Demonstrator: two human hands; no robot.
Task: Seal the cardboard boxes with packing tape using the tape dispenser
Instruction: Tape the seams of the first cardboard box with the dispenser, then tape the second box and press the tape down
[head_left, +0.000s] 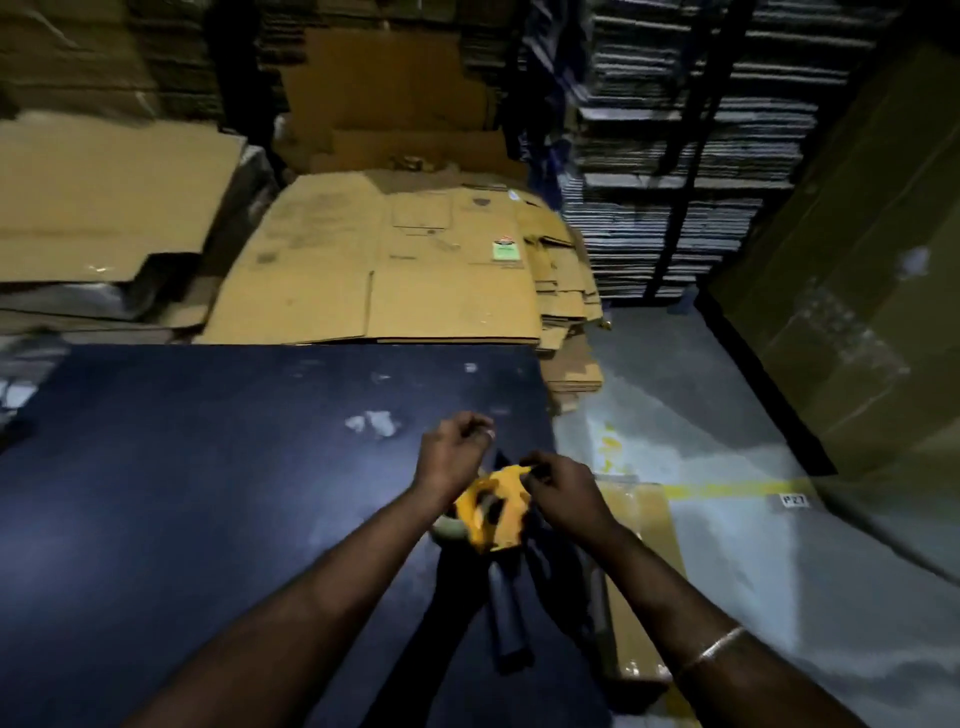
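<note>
A yellow tape dispenser (493, 506) with a black handle (509, 608) lies near the right edge of a dark blue table (208, 493). My right hand (563, 491) pinches the dispenser's front end with curled fingers. Just above the dispenser, my left hand (452, 452) has its fingers curled; what it pinches is too small to tell, maybe the tape end. A taped cardboard box (641, 545) sits on the floor right of the table, partly hidden by my right arm.
Flattened cardboard boxes (405, 270) are stacked behind the table, with more cardboard sheets (104, 197) at the left. Racks of stacked flat cartons (691, 156) stand at the back right. A large box (857, 291) rises at the right. The grey floor (727, 426) has a yellow line.
</note>
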